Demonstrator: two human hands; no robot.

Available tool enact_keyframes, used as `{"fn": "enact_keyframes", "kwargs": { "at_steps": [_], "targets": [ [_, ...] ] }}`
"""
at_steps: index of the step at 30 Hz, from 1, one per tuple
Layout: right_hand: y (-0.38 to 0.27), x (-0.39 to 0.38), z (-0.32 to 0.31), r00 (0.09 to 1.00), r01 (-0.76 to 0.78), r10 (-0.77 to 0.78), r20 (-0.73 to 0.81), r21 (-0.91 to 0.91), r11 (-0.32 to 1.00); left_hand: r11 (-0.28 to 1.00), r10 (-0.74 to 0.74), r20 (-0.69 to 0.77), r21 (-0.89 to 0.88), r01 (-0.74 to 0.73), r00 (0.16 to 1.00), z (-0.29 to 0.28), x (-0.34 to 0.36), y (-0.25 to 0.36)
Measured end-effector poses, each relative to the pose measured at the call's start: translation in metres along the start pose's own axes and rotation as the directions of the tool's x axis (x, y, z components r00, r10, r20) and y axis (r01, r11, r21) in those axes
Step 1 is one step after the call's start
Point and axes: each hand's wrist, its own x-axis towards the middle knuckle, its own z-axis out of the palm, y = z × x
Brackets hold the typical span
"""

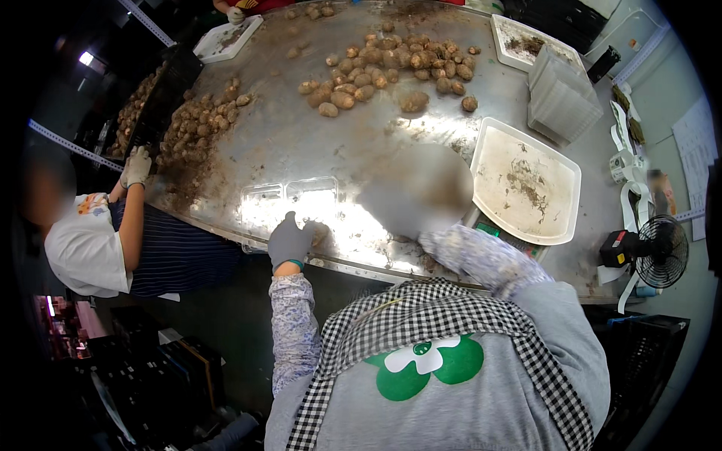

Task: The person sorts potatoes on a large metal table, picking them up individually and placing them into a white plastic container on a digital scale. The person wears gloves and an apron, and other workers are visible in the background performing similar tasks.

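Black-and-white checked cloth [383, 321] up front! Grey-gloved left hand [292, 240] by a brown, rounded tuber [320, 234], grip unclear; right hand lost in blur. Near the shiny steel table's [278, 139] edge, one careless nudge could roll it off!

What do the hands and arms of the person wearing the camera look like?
The left hand wears a grey glove with a green edge at the wrist. Both forearms have patterned sleeve covers in whitish and soft purple. Above them is a plain grey top. A blur hides the right hand, so I can't tell its covering.
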Motion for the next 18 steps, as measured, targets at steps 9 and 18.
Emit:
{"fn": "enact_keyframes", "kwargs": {
  "at_steps": [9, 18],
  "targets": [
    [0.006, -0.096, 0.017, 0.916, -0.380, 0.373, 0.146, 0.023, 0.925, 0.688, 0.444, 0.185, -0.698, -0.200, 0.877, 0.004, -0.014, 0.081],
    [-0.020, -0.102, -0.014, 0.893, -0.437, 0.447, -0.044, 0.145, 0.887, 0.657, 0.570, 0.369, -0.741, -0.138, 0.734, 0.039, -0.035, 0.105]
  ]
}}
